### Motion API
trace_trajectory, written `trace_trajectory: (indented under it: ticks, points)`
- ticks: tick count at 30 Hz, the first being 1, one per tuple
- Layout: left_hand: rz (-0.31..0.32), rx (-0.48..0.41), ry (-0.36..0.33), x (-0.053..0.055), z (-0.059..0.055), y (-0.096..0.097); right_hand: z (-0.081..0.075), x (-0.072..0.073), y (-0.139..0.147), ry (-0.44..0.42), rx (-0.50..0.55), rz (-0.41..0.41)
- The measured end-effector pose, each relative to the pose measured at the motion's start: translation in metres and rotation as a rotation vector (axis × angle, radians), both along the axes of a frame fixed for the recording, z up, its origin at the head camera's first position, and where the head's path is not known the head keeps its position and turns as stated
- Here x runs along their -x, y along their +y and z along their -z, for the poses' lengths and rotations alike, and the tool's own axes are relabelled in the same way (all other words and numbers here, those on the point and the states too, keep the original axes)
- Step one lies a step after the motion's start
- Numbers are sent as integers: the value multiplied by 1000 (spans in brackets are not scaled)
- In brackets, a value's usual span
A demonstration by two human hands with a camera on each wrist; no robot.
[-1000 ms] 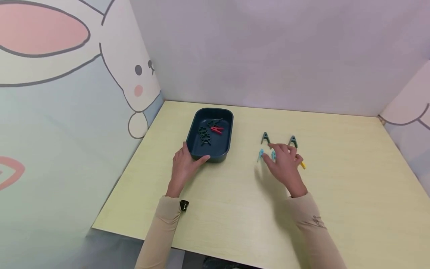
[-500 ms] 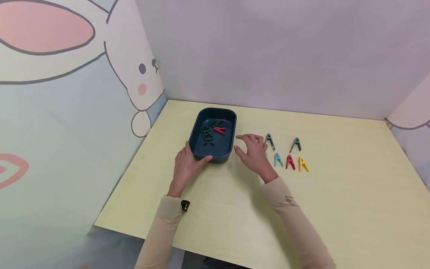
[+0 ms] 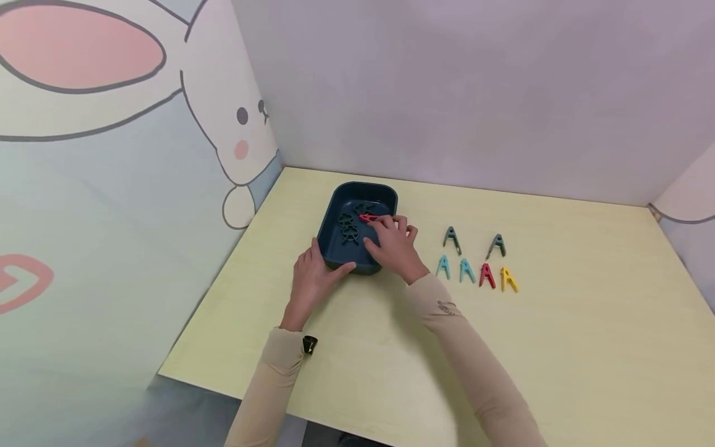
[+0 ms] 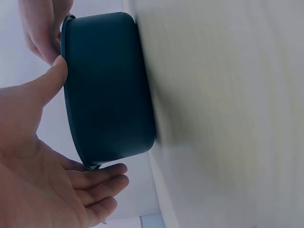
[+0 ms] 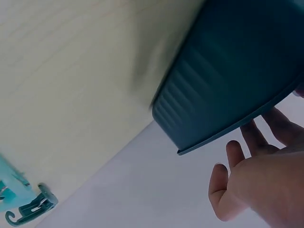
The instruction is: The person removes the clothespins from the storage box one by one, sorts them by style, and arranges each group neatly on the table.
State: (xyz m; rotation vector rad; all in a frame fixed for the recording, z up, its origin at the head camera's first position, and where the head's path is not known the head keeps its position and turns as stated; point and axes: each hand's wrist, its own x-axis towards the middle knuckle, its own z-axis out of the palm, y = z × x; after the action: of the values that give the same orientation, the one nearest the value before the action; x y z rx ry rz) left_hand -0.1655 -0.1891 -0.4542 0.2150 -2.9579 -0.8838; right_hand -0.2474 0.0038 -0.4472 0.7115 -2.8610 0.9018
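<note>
A dark blue-green bin (image 3: 365, 270) sits on the table, holding a red clip (image 3: 366, 218) and several dark green clips (image 3: 350, 233). My left hand (image 3: 309, 282) rests at the bin's near left corner; its thumb (image 4: 57, 71) touches the near rim while fairly straight fingers (image 4: 97, 183) lie along the left side. My right hand (image 3: 395, 248) reaches over the right rim into the bin. One fingertip is at the red clip, and the thumb is spread apart from it. In the right wrist view, the bin wall (image 5: 213, 80) hides the fingertips.
Right of the bin, two dark green clips (image 3: 452, 240) stand behind a row with light blue clips (image 3: 467, 270), a red clip (image 3: 487, 275) and a yellow clip (image 3: 509, 279). A wall (image 3: 458, 105) borders the table (image 3: 586, 335) at the back.
My right hand has moved left from above the clips on the table into the bin, uncovering those clips. My left hand has stayed at the bin's corner. The head view has shifted slightly.
</note>
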Motion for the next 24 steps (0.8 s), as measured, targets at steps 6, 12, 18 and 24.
trace_trajectory:
  ticks: [6, 12, 18, 24]
  points:
    - [1, 13, 21, -1, 0, 1, -1, 8, -13, -34, -171, 5]
    - [-1, 6, 17, -2, -1, 2, 0, 16, -20, -26, -274, 23]
    - [4, 13, 12, -2, 0, 1, -1, 18, -24, -69, -386, 43]
    - [3, 1, 19, -3, -1, 0, -1, 23, -28, -51, -450, 54]
